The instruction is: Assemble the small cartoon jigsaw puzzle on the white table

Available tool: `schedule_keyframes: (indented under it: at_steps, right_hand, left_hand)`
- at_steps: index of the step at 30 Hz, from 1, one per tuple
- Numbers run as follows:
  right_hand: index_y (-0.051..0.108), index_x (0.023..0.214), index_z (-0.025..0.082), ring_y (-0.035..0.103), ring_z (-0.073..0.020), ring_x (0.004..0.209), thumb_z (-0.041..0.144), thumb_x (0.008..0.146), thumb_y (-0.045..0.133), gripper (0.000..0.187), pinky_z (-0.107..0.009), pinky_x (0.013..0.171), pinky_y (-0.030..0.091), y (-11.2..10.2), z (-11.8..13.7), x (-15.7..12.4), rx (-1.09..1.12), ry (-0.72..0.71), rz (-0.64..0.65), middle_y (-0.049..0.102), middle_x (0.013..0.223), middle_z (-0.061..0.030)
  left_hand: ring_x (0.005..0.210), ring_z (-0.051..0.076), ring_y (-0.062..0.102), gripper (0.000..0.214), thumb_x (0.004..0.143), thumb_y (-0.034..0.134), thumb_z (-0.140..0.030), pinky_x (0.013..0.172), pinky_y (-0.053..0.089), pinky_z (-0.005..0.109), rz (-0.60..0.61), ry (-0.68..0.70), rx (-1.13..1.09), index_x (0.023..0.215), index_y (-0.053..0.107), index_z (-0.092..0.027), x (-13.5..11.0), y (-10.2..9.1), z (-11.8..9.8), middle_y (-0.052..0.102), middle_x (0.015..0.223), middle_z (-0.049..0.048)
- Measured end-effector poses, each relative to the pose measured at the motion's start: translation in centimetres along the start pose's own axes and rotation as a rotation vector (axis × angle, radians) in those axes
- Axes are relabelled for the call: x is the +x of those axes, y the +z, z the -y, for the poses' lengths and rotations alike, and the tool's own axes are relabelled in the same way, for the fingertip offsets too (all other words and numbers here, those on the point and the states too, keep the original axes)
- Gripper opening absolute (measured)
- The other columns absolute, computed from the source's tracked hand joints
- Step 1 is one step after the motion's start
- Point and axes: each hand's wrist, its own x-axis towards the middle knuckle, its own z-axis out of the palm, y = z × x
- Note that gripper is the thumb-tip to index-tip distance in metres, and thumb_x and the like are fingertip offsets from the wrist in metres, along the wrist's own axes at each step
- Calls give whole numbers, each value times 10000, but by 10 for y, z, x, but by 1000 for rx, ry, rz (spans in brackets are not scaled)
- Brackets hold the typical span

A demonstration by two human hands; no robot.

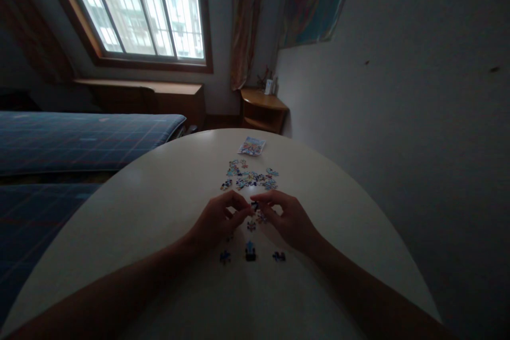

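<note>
Above the middle of the table, my left hand [219,218] and my right hand [289,218] meet, fingertips almost touching. A small dark jigsaw puzzle piece [255,205] is pinched in my right hand's fingers. My left thumb and forefinger are pressed together at its left side; whether they grip a piece of their own is too small to tell. Just below the fingers lies a loose piece [251,226], with more pieces [261,217] partly behind my right hand. Nearer to me are a blue-and-black pair of pieces [250,251], a piece on the left [225,257] and one on the right [279,256].
Beyond my hands spreads a heap of puzzle pieces [255,179] on the round white table [159,196]. Behind it lies a colourful printed packet [252,146]. A bed with a plaid mattress [79,138] stands left, a corner shelf [263,100] behind, a wall [398,117] right.
</note>
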Motion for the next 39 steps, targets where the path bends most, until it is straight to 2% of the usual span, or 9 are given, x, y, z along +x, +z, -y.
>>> schedule_keyframes:
  at_steps: [4,7,11,20,27,32,39]
  right_hand:
    - [723,1031,249,657,-167,807,210,860,601,213,-310,754,482,-1,1,0,-11,13,2,747,894,-17]
    - [711,952,216,651,-168,789,215,843,622,140,-310,752,478,0,1,1,-11,25,-17,736,854,-23]
    - [704,849,205,651,-168,767,213,827,638,71,-310,748,476,-1,2,2,-14,50,-20,727,799,-18]
    - [718,922,230,668,-166,796,232,850,639,107,-315,769,473,-1,3,1,-28,8,-10,745,851,-8]
    - [698,952,230,670,-156,821,200,817,674,141,-303,777,478,-1,2,0,-16,-40,-2,745,890,-4]
    - [702,953,224,671,-168,842,214,826,660,133,-321,797,487,-3,3,1,-15,-11,18,745,904,-18]
    - [702,919,206,673,-174,819,223,813,667,114,-321,777,509,-6,3,1,-9,12,49,742,866,-29]
  left_hand:
    - [740,143,681,164,820,669,-261,554,519,191,-31,26,-10,949,634,-166,1,-1,0,713,847,38]
    - [750,144,692,177,841,654,-261,582,525,201,2,32,8,1001,672,-186,0,-2,0,732,858,37]
    - [744,145,699,141,859,642,-265,605,530,213,28,32,37,957,712,-193,0,-3,0,749,859,37]
    - [702,140,698,144,850,639,-247,568,531,203,-18,8,33,955,719,-188,1,-3,-2,752,856,32]
    - [680,130,689,137,854,644,-249,571,538,200,-22,15,32,955,716,-190,1,-3,-2,750,859,29]
    - [606,110,658,137,862,642,-250,513,526,187,-10,-3,20,962,711,-187,0,-3,-1,744,859,29]
    - [639,118,666,107,852,655,-230,552,539,197,-10,35,79,931,715,-189,0,-4,0,745,842,26]
